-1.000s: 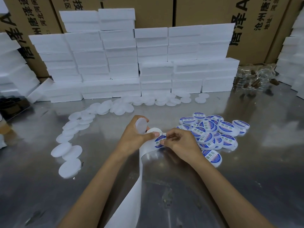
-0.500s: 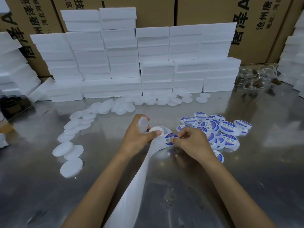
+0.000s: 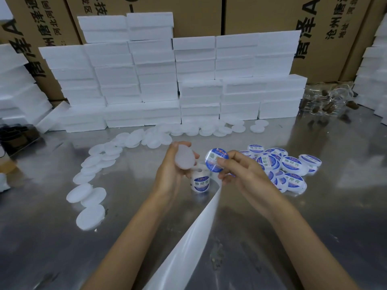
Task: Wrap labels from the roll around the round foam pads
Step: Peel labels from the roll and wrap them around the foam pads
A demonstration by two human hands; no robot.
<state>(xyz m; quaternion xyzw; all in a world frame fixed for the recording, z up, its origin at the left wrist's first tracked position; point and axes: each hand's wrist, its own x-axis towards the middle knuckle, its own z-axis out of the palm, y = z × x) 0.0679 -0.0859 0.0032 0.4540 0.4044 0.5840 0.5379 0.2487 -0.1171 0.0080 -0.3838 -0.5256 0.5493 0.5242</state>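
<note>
My left hand (image 3: 173,174) holds a plain white round foam pad (image 3: 184,158) upright between thumb and fingers. My right hand (image 3: 240,174) pinches a round blue-and-white label (image 3: 215,161) just right of that pad, peeled off the backing. The label roll (image 3: 200,182) stands on the metal table between my hands. Its white backing strip (image 3: 194,243) trails down toward the bottom edge. Several labelled pads (image 3: 291,170) lie in a heap to the right. Bare pads (image 3: 92,206) curve in a line along the left and back.
Stacks of white foam blocks (image 3: 167,80) form a wall at the back, with more stacks (image 3: 14,88) at the left and right edges. Cardboard boxes (image 3: 261,15) stand behind them. Clear plastic items (image 3: 326,101) lie at the back right.
My right hand has lifted the label off the backing strip and raised it. My left hand turned the bare pad toward it. The roll now stands free on the table.
</note>
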